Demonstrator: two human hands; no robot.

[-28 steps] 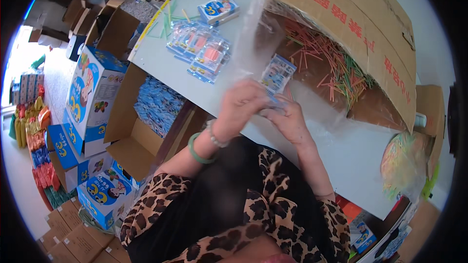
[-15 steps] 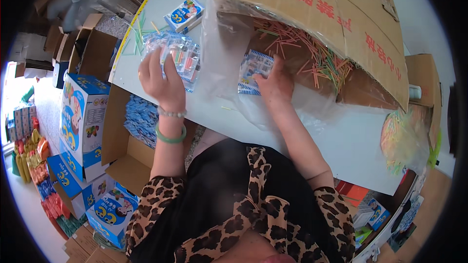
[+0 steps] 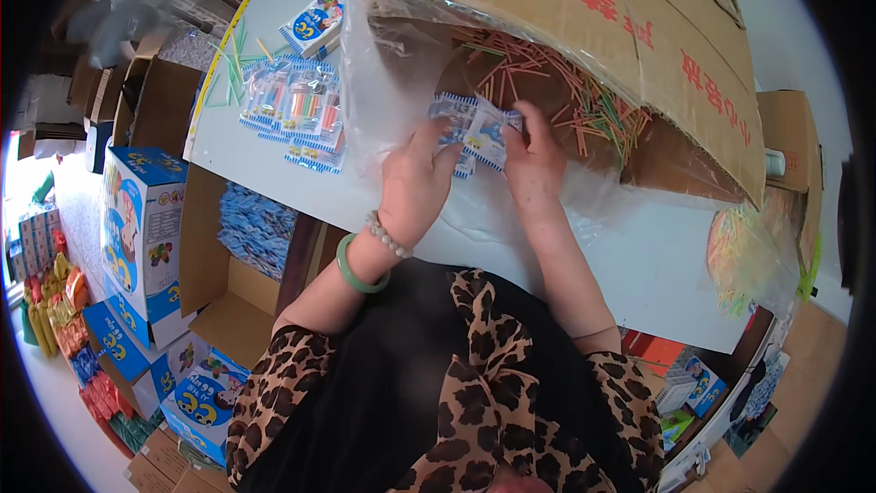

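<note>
My right hand (image 3: pixel 534 164) pinches a small blue-and-white plastic sachet (image 3: pixel 490 139) by its right side, thumb and fingers closed on it. My left hand (image 3: pixel 418 175) has closed fingers on the left edge of another blue-and-white sachet (image 3: pixel 451 110), which partly overlaps the first. Part of a further sachet shows beneath them. Farther left on the table lies a pile of clear sachets (image 3: pixel 315 108) with coloured sticks inside. In front of my right hand, a cardboard box (image 3: pixel 584 9) on its side holds loose pink, orange and green sticks (image 3: pixel 598 119) over a clear plastic liner (image 3: pixel 370 64).
A small blue-and-white box (image 3: pixel 315 23) and loose green sticks (image 3: pixel 228 73) lie at the table's far left. Below the left edge stands an open carton of blue sachets (image 3: pixel 255 228). A bag of coloured sticks (image 3: pixel 744 256) sits at the right.
My left hand has moved right, from the pile of stick-filled sachets to the sachets by my right hand. My right hand now holds one sachet raised at an angle.
</note>
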